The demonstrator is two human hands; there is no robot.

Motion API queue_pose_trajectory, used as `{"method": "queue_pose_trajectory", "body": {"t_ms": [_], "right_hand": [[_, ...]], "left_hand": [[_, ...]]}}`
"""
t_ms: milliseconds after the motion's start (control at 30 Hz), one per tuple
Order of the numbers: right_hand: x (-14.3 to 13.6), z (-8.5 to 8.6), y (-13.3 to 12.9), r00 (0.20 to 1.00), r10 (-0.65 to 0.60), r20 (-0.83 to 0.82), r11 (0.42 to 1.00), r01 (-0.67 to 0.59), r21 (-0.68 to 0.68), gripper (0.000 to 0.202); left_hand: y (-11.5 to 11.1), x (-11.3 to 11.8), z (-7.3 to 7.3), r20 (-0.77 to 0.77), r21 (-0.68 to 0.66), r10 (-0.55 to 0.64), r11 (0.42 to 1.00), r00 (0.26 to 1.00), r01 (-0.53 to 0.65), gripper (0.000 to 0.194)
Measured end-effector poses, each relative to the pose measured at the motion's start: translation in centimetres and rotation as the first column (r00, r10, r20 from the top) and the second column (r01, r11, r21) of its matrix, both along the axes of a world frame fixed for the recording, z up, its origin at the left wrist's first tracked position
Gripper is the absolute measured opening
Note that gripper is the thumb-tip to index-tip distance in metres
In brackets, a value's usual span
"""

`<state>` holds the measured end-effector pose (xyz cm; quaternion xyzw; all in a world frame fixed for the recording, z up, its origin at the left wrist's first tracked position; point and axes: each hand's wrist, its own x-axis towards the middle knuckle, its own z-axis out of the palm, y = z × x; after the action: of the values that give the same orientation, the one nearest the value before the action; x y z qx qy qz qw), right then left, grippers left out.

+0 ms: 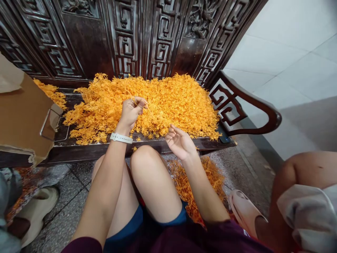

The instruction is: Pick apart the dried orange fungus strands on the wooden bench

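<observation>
My left hand (133,110), with a pale watch strap on its wrist, is closed in a pinch over the pile. Its fingers grip a thin orange plastic flower sprig (147,106), whose lower end blends into the flowers behind. My right hand (180,140) is just right of it at the pile's front edge, palm up and fingers loosely curled; I see nothing held in it. Beneath and behind both hands spreads a large heap of orange plastic flowers (184,102) on a dark wooden bench (79,151).
A cardboard box (23,112) stands on the bench at left. The carved backrest (89,45) rises behind, and a curved armrest (252,102) bounds the right. More orange strands (213,179) lie on the floor. Other people's legs show at both sides, including a knee (310,168).
</observation>
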<state>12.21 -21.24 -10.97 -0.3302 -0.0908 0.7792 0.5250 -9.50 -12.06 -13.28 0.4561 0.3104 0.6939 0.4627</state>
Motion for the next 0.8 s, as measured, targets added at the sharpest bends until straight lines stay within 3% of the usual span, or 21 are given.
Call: {"method": "queue_pose_trajectory", "body": {"t_ms": [233,400,500,633,800], "right_hand": [[0.2,-0.6,1.4,0.988,-0.019,0.151,1.000,0.017,0.015,0.009],[0.3,-1.0,2.4,0.964,0.009,0.267,0.998,-0.024,0.051,0.010],[0.0,-0.8,2.1,0.922,-0.043,0.385,0.989,-0.015,0.145,0.016],[-0.6,0.0,1.1,0.874,0.006,0.486,0.939,-0.172,0.299,0.036],[-1.0,-0.3,0.8,0.786,-0.138,0.602,0.881,-0.180,0.437,0.030]], "left_hand": [[-1.3,0.5,0.4,-0.106,-0.017,-0.242,0.970,0.965,0.241,0.043],[-1.9,1.1,0.7,-0.242,-0.032,-0.321,0.946,0.916,0.323,0.045],[-2.1,1.4,1.0,-0.299,-0.048,-0.342,0.938,0.891,0.344,0.049],[-2.0,1.5,1.2,-0.355,-0.052,-0.382,0.919,0.853,0.390,0.051],[-2.0,1.7,0.8,-0.315,-0.126,-0.426,0.904,0.848,0.408,0.047]]}}
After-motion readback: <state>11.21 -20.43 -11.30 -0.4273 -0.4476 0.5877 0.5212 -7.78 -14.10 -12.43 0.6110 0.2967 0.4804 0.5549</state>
